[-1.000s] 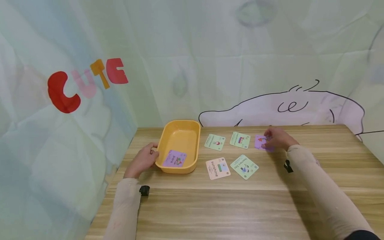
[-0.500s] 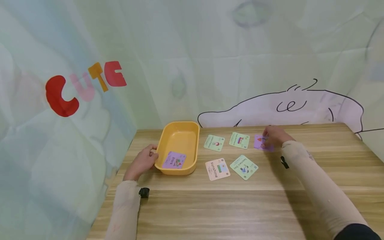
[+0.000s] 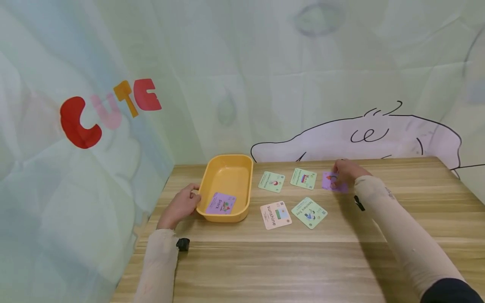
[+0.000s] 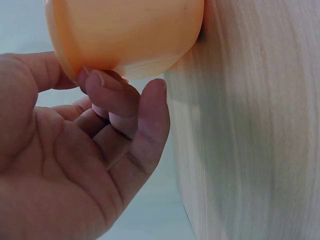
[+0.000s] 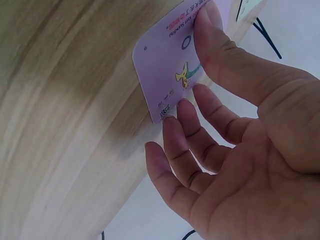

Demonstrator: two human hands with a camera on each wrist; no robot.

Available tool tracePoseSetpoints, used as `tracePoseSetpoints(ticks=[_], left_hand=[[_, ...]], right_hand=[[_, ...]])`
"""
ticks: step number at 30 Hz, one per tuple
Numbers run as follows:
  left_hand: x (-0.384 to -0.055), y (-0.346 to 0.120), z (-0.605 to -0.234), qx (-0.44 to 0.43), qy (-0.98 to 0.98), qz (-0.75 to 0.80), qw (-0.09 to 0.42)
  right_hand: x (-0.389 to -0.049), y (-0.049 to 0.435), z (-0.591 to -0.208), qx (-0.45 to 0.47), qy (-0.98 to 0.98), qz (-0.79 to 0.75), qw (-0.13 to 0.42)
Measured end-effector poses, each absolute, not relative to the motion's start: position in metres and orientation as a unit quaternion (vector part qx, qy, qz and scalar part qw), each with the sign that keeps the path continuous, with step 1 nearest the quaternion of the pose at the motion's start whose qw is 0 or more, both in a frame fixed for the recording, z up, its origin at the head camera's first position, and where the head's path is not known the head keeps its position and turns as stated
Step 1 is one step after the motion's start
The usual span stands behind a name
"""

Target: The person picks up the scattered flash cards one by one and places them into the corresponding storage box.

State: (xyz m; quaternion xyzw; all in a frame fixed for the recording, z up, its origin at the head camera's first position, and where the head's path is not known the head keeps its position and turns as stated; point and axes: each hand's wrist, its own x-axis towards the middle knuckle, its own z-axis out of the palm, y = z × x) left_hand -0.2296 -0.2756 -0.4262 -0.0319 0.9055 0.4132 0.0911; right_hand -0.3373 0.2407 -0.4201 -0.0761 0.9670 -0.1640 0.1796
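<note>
My left hand (image 3: 179,207) holds the near left rim of a yellow plastic tray (image 3: 229,177). In the left wrist view, thumb and curled fingers meet at the tray's lip. A purple "park" card (image 3: 221,203) lies inside the tray at its near end. Over at the back right, my right hand (image 3: 350,172) grips a purple picture card (image 5: 160,60) by its edges. The thumb presses on the card's face side while fingertips sit along the opposite edge. Part of this card is hidden under the hand in the head view.
Between tray and right hand lie two green cards, one (image 3: 271,182) beside the tray and another (image 3: 303,179) further right. Nearer are a peach "sunshine" card (image 3: 275,215) and a green "Teachers Day" card (image 3: 309,213). A printed cloth (image 3: 212,84) hangs behind the wooden table (image 3: 295,269).
My right forearm has shifted slightly to the left, with the hand still at the purple card. The left hand, the tray and the other cards have stayed in place.
</note>
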Motion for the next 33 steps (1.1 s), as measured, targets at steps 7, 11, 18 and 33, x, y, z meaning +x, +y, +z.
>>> tracePoseSetpoints(ticks=[7, 11, 18, 33], left_hand=[[-0.230, -0.276, -0.426, -0.031, 0.903, 0.419, 0.089], [-0.229, -0.276, -0.426, -0.031, 0.903, 0.420, 0.087], [-0.229, -0.276, -0.425, -0.036, 0.904, 0.416, 0.091], [-0.230, -0.276, -0.428, -0.034, 0.908, 0.408, 0.089]], right_hand=[[-0.337, 0.240, -0.417, -0.061, 0.966, -0.174, 0.183], [-0.339, 0.241, -0.417, -0.065, 0.966, -0.172, 0.180], [-0.341, 0.242, -0.420, -0.068, 0.966, -0.175, 0.179], [-0.342, 0.250, -0.427, -0.060, 0.958, -0.203, 0.195]])
